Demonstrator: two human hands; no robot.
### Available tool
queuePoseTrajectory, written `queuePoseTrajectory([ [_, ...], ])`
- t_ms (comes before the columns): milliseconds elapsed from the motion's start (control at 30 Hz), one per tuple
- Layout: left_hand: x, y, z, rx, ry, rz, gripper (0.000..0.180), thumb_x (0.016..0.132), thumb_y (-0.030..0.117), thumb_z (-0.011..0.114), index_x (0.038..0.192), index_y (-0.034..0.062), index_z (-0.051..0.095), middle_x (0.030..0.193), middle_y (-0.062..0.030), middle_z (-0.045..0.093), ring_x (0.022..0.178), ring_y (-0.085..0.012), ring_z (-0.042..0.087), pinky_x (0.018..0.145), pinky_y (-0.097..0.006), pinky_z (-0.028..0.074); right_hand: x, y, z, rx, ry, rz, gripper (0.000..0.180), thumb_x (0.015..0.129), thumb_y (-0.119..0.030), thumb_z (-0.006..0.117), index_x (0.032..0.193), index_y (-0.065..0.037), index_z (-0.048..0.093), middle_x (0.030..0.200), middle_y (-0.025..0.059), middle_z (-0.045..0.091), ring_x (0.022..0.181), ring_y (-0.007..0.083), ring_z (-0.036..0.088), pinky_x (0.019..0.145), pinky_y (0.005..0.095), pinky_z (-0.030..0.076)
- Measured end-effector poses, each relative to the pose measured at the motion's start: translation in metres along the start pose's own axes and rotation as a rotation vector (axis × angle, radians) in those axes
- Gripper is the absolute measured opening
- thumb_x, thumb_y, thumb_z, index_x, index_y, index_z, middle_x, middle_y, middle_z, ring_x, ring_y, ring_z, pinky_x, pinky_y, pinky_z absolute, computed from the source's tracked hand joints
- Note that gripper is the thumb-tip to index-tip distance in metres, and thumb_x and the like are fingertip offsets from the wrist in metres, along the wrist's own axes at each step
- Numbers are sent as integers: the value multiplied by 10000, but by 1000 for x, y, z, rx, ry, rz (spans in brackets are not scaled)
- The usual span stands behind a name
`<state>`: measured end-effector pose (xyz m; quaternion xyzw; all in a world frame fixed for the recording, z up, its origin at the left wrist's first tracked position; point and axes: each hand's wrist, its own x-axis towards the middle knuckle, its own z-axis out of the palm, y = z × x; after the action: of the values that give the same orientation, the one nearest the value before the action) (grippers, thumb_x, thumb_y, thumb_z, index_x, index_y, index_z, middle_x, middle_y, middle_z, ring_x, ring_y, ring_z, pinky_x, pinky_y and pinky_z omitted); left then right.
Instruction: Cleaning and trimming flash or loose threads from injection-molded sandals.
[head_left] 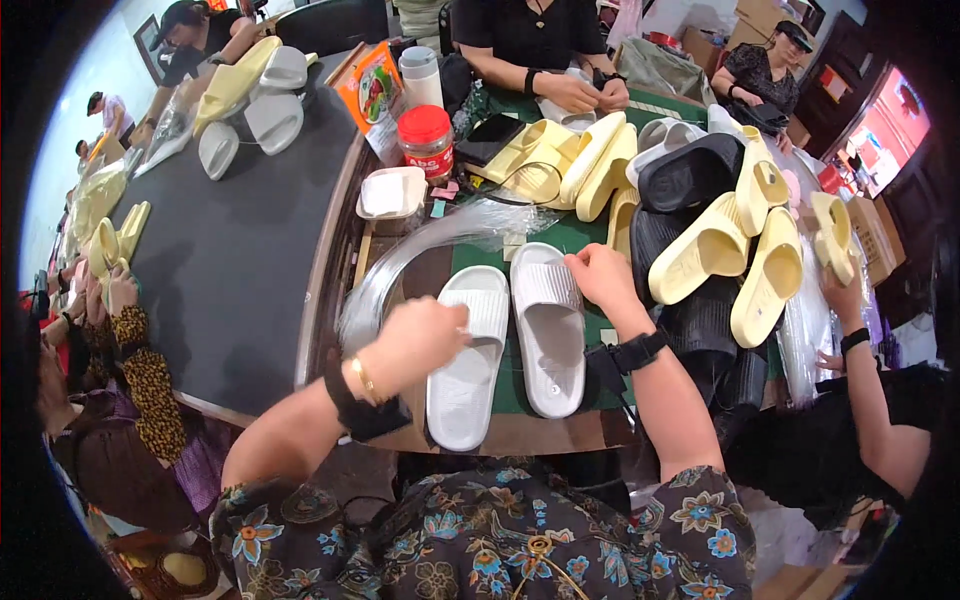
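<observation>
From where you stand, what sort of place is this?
Probably a footwear packing workshop: a heap of yellow slides, clear plastic bags, and the person's hands on a pair of white slides, co-workers alongside.

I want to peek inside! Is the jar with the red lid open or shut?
Shut. The red lid sits flat on top of the jar, covering its mouth, and the jar stands upright on the table.

slides (510,340): white, ribbed, lying on the green mat (575,235)
slide heap (740,240): pale yellow and black, right of the mat
jar lid (424,124): red, behind the mat
worktop (230,250): black, left of the mat
blouse (480,540): dark, floral print
</observation>
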<state>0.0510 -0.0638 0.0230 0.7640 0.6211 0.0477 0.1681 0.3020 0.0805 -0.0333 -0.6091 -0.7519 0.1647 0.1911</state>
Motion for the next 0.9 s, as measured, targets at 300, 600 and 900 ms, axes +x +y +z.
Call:
queuePoseTrajectory([
  [300, -48, 12, 59, 163, 287, 225, 132, 792, 84, 568, 906, 28, 532, 636, -81, 567, 520, -268, 610, 452, -371, 494, 23, -14, 11, -104, -127, 111, 381, 735, -369, 665, 868, -18, 728, 884, 244, 682, 867, 409, 661, 774, 469, 531],
  [600, -20, 9, 86, 245, 354, 330, 237, 764, 75, 562, 983, -15, 576, 863, -99, 588, 761, -239, 626, 589, -342, 537, 22, -9, 20, -103, -55, 31, 155, 765, -149, 597, 837, -74, 714, 882, 204, 685, 867, 384, 658, 789, 462, 524],
  [900, 0, 8, 88, -182, 108, 0, 148, 781, 54, 509, 853, -58, 571, 745, -258, 633, 709, -421, 639, 654, -479, 531, 1, -26, 26, 64, -127, -299, 115, 818, -145, 570, 843, -65, 649, 826, 157, 676, 802, 373, 644, 719, 469, 514],
])
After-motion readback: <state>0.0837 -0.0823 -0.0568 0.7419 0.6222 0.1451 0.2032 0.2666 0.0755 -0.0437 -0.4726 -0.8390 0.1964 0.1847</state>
